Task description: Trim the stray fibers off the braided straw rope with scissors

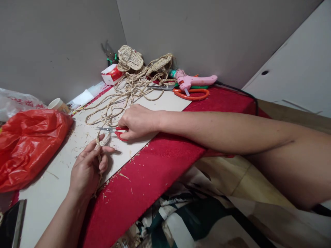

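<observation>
My left hand (89, 165) is closed around a braided straw cord (99, 156), its fingertips pinching it near the white board (77, 151). A length of the cord hangs down past my palm. In my right hand (138, 122) is a small pair of scissors with red handles (121, 134); my fingers are wrapped round the handles. The blades point left, just above my left fingertips, and lie at the cord. Beyond both hands, loose straw cord (126, 93) spreads in loops over the board.
At the back are straw coils (130, 58), green-handled pliers (111, 57), a red-and-white box (111, 74), a pink glue gun (198, 81) and orange-handled scissors (191, 97). Leftward are a red plastic bag (33, 148) and a paper cup (59, 105). Red cloth (144, 179) covers the near edge.
</observation>
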Motion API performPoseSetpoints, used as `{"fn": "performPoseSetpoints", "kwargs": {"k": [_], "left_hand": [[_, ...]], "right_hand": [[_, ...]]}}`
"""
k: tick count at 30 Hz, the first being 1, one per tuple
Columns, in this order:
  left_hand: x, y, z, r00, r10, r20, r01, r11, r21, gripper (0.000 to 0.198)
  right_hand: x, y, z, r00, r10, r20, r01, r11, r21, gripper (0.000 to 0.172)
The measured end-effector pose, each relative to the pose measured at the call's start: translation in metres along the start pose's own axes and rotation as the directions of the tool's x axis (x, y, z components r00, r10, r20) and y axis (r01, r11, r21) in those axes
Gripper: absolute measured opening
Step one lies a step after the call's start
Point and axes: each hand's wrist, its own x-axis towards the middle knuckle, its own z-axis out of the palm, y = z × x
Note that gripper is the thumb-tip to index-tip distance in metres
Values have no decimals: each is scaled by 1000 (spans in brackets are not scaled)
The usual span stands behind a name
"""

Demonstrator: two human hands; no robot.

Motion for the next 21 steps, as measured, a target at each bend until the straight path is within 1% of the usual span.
{"fn": "performPoseSetpoints", "kwargs": {"k": [5,7,11,15,18,21], "left_hand": [[0,2,0,1000,-1,29,1,1000,10,29],[-1,2,0,999,-18,39,17,999,29,29],[-2,1,1,1000,-18,15,17,998,54,42],[-2,0,3,1000,-2,-2,2,999,46,55],[-2,0,4,1000,-6,-21,7,999,41,58],[-2,-2,3,1000,2,-27,-1,999,39,57]], "right_hand": [[-3,-2,0,997,-24,68,23,1000,14,34],[-3,-3,0,997,-30,77,29,1000,12,33],[0,-2,0,997,9,75,-9,1000,-1,28],[2,3,0,999,42,17,-42,999,-8,30],[1,3,-1,1000,26,-3,-26,1000,-13,31],[-2,-1,-2,1000,-16,14,16,999,-28,35]]}}
